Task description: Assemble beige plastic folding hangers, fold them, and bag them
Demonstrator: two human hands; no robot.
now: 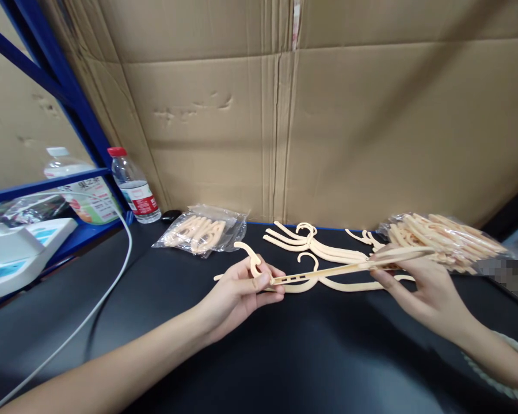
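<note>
My left hand (244, 284) is closed, its thumb and fingers pinching a cream plastic hanger hook (252, 259) at one end of a slotted hanger arm (319, 272). The hook touches that end; whether the two are joined I cannot tell. My right hand (427, 290) grips the far part of the arm between thumb and fingers. Below and behind the held pieces, a hanger (349, 287) with its hook lies on the black table (293, 356). Farther back are several stacked hangers (336, 250), and a smaller cream piece (366, 237) lies partly behind my right hand.
A clear bag of hooks (201, 233) lies at the back left, and a bag of hanger arms (449, 237) at the back right. A red-capped bottle (140, 198), a larger bottle (92, 201), a white device (26, 259) and a white cable (112, 284) are on the left. Cardboard (207, 132) stands behind.
</note>
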